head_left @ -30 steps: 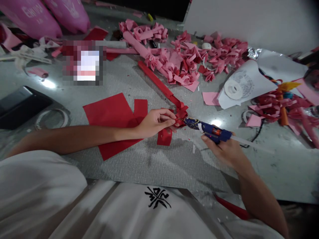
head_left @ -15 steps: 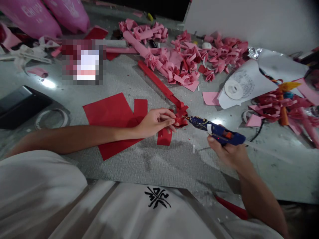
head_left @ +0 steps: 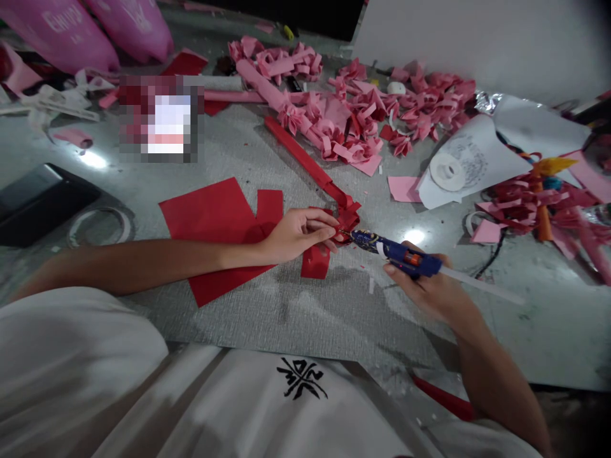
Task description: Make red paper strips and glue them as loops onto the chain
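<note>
My left hand (head_left: 303, 234) is closed in a pinch on the near edge of a red paper flower (head_left: 350, 216), whose curled strips are partly hidden by the fingers. A long rolled red paper stem (head_left: 300, 156) runs from the flower up to the left. In my right hand (head_left: 434, 286) is a dark blue glue gun (head_left: 405, 254), a pale glue stick (head_left: 482, 287) poking out of its back. The gun's nozzle points left and meets the flower close to my left fingertips. Under my left forearm lies a red paper sheet (head_left: 205, 213), with small red pieces (head_left: 315, 262) beside it.
Pink paper flowers (head_left: 344, 121) are heaped at the back. To the right are a white tape roll (head_left: 447, 170) on white paper and an orange-tipped tool (head_left: 544, 203). A black phone-like object (head_left: 42, 203) and a clear tape ring (head_left: 98, 228) lie left. Pink bottles (head_left: 62, 32) stand behind.
My right hand has moved the glue gun left and slightly down, bringing its nozzle in by my left fingertips. The left hand has stayed almost still.
</note>
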The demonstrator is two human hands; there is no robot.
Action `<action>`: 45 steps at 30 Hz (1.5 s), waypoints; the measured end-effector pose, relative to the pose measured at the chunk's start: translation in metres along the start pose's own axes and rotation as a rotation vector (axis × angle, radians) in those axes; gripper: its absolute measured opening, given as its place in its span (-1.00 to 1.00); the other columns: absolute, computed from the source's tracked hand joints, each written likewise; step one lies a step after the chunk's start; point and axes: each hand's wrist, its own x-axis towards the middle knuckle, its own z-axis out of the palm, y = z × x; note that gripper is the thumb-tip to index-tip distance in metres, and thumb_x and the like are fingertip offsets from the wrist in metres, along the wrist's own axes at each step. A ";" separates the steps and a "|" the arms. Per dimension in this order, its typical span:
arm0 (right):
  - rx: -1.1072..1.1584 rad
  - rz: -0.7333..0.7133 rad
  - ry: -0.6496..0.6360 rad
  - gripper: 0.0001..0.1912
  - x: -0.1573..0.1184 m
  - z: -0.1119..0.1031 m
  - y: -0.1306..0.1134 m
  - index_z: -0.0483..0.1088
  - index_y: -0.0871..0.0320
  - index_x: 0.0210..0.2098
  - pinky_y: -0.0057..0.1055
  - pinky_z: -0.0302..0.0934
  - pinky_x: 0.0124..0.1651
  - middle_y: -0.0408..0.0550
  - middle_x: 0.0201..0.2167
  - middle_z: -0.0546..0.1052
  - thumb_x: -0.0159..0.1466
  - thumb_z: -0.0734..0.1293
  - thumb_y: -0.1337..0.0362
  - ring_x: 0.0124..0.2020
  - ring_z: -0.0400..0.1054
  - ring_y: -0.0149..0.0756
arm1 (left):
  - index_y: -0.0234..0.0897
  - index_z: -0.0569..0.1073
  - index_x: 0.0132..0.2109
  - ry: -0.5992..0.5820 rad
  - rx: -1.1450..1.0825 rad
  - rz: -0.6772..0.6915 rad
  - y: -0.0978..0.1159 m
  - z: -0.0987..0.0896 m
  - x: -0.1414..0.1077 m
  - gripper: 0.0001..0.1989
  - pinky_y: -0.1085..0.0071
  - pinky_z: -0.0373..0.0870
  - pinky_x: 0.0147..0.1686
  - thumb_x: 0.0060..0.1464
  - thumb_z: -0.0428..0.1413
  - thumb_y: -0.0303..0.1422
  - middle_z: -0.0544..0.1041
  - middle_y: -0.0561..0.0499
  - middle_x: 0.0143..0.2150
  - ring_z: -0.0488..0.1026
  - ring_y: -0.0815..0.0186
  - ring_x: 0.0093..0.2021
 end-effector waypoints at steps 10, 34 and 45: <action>0.010 -0.007 -0.030 -0.57 -0.003 -0.013 0.000 0.46 0.05 -0.23 -0.28 0.17 -0.29 -0.08 -0.47 0.49 0.53 0.08 0.01 -0.41 0.44 -0.20 | -0.42 0.52 -0.03 0.024 0.025 0.002 -0.001 0.000 0.000 -0.61 0.44 0.64 -0.35 0.21 0.32 -0.17 0.68 -0.15 -0.22 0.71 0.20 -0.27; 0.134 0.072 0.034 -0.64 0.002 -0.007 -0.006 0.29 0.06 -0.38 -0.37 0.18 -0.38 -0.19 -0.50 0.40 0.49 0.18 0.04 -0.54 0.32 -0.37 | -0.41 0.52 -0.04 0.012 0.036 0.015 -0.005 0.000 0.000 -0.62 0.41 0.63 -0.31 0.21 0.31 -0.16 0.68 -0.14 -0.24 0.71 0.20 -0.26; 0.046 0.041 -0.038 -0.67 0.005 -0.001 -0.003 0.43 0.04 -0.23 -0.32 0.23 -0.31 -0.09 -0.40 0.54 0.50 0.17 0.02 -0.47 0.44 -0.25 | -0.42 0.53 -0.03 0.011 0.088 0.025 0.000 -0.001 0.000 -0.66 0.43 0.62 -0.26 0.25 0.28 -0.21 0.70 -0.18 -0.18 0.71 0.22 -0.25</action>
